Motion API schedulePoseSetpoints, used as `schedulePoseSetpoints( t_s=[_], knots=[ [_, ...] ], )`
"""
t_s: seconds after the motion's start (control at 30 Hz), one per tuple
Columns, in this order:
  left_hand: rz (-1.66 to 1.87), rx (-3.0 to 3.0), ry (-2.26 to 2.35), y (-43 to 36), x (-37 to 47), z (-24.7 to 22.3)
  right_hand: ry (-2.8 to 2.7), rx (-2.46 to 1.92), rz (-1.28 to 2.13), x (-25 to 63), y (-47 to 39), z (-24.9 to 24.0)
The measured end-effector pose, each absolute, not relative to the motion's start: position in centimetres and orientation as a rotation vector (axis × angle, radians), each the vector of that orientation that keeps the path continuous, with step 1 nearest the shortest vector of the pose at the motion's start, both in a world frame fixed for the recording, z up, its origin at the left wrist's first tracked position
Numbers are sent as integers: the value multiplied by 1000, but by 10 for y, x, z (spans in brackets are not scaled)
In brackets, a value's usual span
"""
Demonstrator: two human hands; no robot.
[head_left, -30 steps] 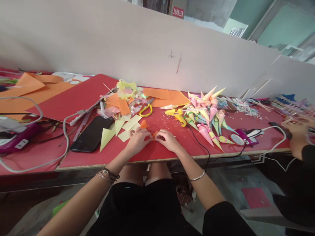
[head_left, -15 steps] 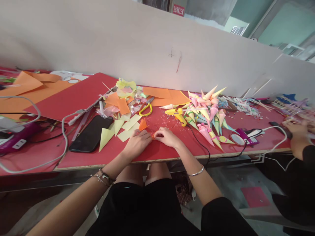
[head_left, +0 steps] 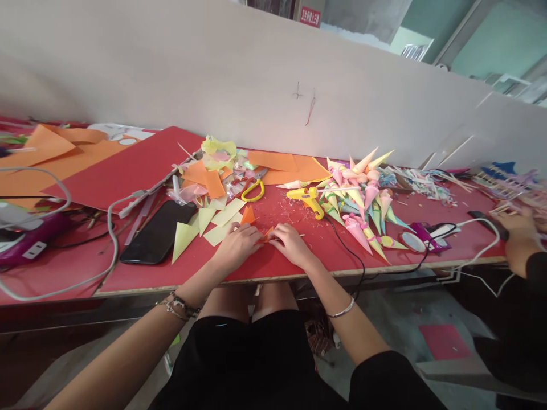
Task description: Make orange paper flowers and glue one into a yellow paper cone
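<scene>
Between my hands is a small piece of orange paper [head_left: 268, 234], mostly covered by fingers. My left hand [head_left: 240, 246] is closed on its left side, and my right hand [head_left: 290, 244] pinches its right end. Just beyond my left hand stands a folded orange paper piece [head_left: 248, 215]. Pale yellow paper pieces [head_left: 226, 212] lie to the left, one of them a folded yellow triangle [head_left: 183, 239]. Yellow-handled scissors [head_left: 253, 192] rest farther back. To the right of them a yellow glue gun [head_left: 307, 199] lies on the red table [head_left: 265, 265].
A black phone [head_left: 157, 233] lies left of the yellow papers. Pastel paper cones [head_left: 359, 193] are heaped at the right, near a purple power strip [head_left: 429, 238] with cables. Orange sheets [head_left: 284, 165] lie against the wall. Another person's hand [head_left: 521, 230] is at far right.
My right hand has shifted slightly and its fingers have opened out a little around the orange paper. My left hand has moved slightly left.
</scene>
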State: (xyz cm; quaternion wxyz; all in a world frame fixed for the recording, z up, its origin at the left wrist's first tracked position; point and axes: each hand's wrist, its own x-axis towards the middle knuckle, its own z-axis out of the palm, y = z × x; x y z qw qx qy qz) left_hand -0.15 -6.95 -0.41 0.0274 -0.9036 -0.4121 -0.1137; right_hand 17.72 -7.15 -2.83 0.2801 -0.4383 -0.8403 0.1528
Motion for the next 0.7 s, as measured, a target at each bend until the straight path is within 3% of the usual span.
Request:
schedulePoseSetpoints(
  t_s=[0.43,0.7],
  knots=[
    [-294,-2766,-1160,-66,1,-12,-2298,-1237,487,179,-67,-26],
    [-170,-2576,-903,-63,3,-20,-2433,-1271,292,175,-66,-25]
  ],
)
